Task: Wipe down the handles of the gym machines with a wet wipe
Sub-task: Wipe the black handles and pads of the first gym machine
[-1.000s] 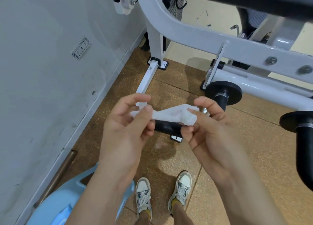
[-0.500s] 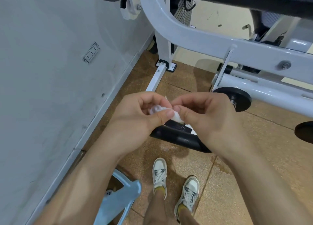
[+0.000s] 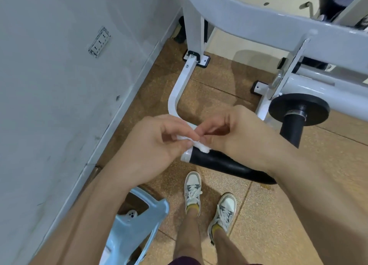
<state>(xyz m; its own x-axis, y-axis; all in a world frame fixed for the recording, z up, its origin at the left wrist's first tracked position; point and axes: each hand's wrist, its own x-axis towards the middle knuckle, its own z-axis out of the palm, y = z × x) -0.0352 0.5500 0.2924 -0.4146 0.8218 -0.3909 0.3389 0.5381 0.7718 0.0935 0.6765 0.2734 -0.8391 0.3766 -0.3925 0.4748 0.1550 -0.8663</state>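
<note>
Fingers of left hand (image 3: pixel 157 145) and right hand (image 3: pixel 235 133) curl together, pinching bunched wet wipe (image 3: pixel 196 142) above black handle (image 3: pixel 223 162).

The left forearm (image 3: pixel 85 205) rises from the lower left of the frame and the right forearm (image 3: pixel 318 195) from the lower right, and they meet near the middle. There the left hand (image 3: pixel 155 145) and the right hand (image 3: pixel 237 133) face each other, backs up and fingers curled. Both pinch a small bunched wet wipe (image 3: pixel 202 146) between their fingertips. The bare legs (image 3: pixel 189 235) stand at lower centre.
</note>
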